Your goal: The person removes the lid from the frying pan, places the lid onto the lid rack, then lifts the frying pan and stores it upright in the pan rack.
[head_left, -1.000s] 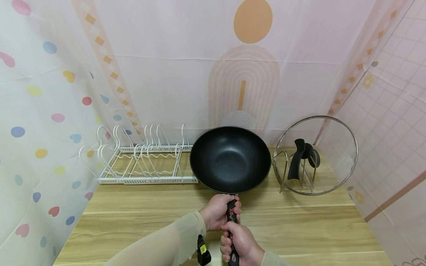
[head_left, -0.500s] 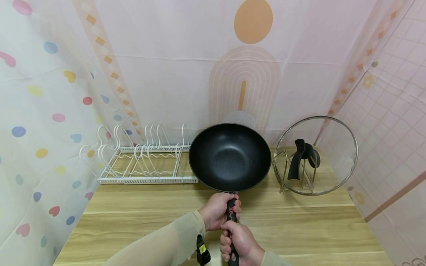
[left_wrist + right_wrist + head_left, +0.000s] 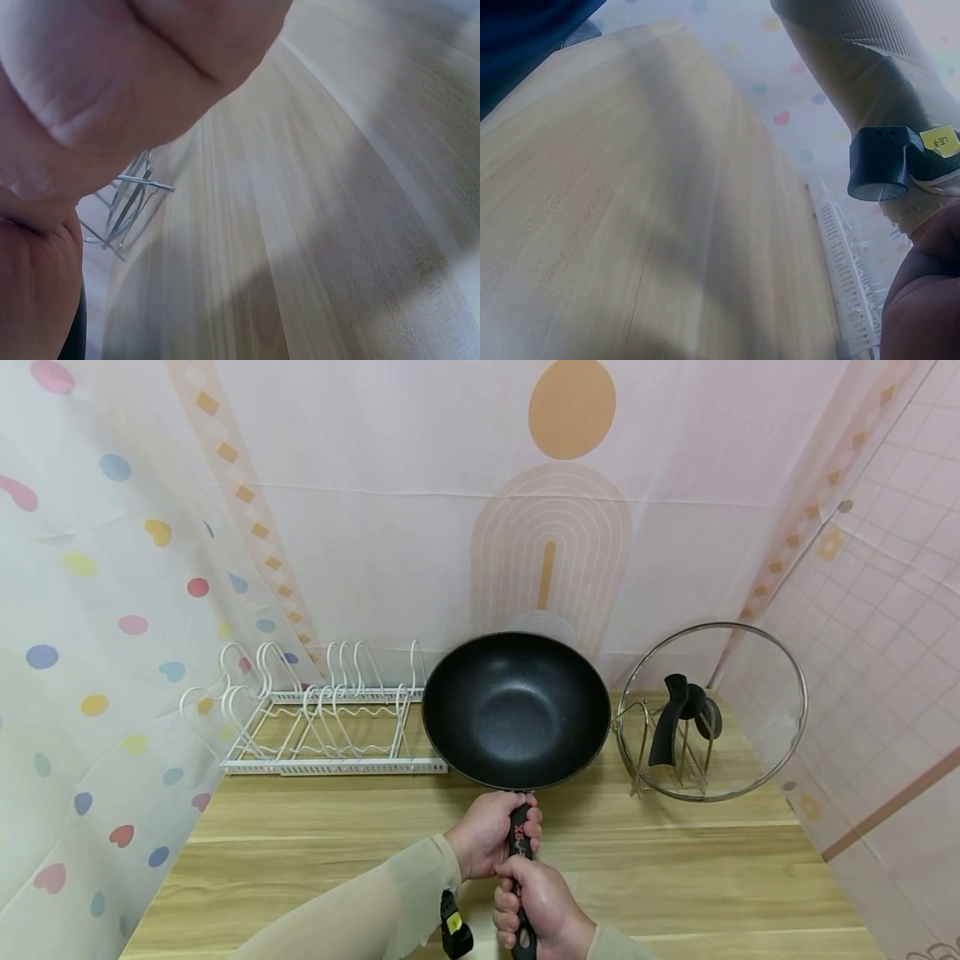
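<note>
A black wok (image 3: pixel 516 714) is held out over the back of the table, its hollow turned up and toward me. My left hand (image 3: pixel 489 835) grips the handle (image 3: pixel 519 832) close to the pan. Just behind it, my right hand (image 3: pixel 546 906) is wrapped round the handle's rear part, touching the left. In the left wrist view the left hand (image 3: pixel 112 90) fills the upper left. Only a dark edge of the right hand (image 3: pixel 922 322) or its neighbour shows in the right wrist view, too close to tell.
A white wire dish rack (image 3: pixel 330 767) stands left of the wok, close to its rim. To the right, a glass lid (image 3: pixel 787 760) with a black knob leans upright in a metal wire stand (image 3: pixel 642 747). Patterned curtains (image 3: pixel 360 560) hang behind the wooden table (image 3: pixel 300 860).
The wok has risen slightly and shifted a little to the left, away from me. Both hands keep their grip on its handle. The rack and lid have not moved.
</note>
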The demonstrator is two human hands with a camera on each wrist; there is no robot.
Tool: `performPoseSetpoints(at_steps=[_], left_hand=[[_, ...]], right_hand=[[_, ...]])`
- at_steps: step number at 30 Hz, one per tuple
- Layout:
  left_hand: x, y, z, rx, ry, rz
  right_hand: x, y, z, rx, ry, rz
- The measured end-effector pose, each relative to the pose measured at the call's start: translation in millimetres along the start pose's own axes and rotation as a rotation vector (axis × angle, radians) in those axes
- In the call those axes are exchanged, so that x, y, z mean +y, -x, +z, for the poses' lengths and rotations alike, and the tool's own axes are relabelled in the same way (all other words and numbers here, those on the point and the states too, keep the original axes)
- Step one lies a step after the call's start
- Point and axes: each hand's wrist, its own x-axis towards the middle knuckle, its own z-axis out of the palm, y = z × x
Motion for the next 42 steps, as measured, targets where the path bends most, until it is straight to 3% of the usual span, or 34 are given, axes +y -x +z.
performPoseSetpoints(at_steps=[42], left_hand=[[10.2, 9.6, 8.8, 0.04, 0.017, 0.058]], right_hand=[[-11, 7.4, 11, -0.056, 0.011, -0.001]])
